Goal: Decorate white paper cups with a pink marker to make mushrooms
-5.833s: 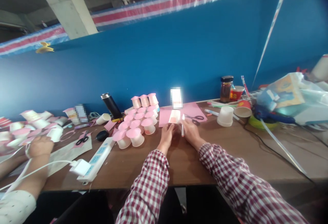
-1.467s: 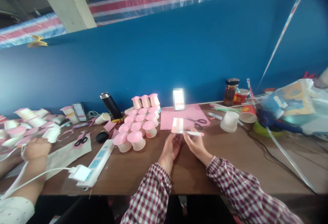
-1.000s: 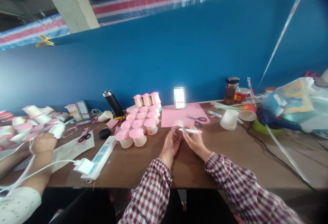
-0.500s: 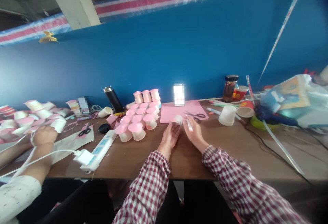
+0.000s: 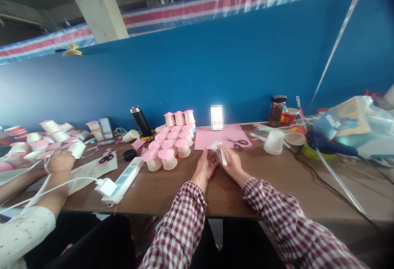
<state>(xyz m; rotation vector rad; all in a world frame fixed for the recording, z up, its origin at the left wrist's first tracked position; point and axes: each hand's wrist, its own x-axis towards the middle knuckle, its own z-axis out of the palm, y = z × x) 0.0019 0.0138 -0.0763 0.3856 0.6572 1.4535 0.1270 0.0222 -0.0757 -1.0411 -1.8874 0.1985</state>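
Observation:
My left hand [image 5: 205, 165] and my right hand [image 5: 231, 163] meet over the brown table [image 5: 277, 174], just in front of a pink paper sheet [image 5: 209, 136]. Together they hold a small white paper cup [image 5: 216, 144] at the fingertips. A white marker pen [image 5: 223, 157] also rests in my right hand, pointing away from me. Black scissors [image 5: 235, 142] lie on the pink sheet just beyond my right hand. Left of my hands stands a cluster of several upturned cups with pink discs on top [image 5: 172, 144].
A white power strip [image 5: 123, 181] with plug and cable lies left. Another person's hand [image 5: 60, 162] rests at far left among more pink-topped cups. A black flask [image 5: 140, 122], a black mouse [image 5: 129, 154], a jar [image 5: 274, 110], red cups [image 5: 294, 135], an upturned white cup [image 5: 273, 142] and plastic bags [image 5: 351, 125] crowd the back and right.
The flat pink-white piece held up earlier has given way to a small cup between my fingers. The pen has swung from lying sideways to pointing away, and both hands have come closer together.

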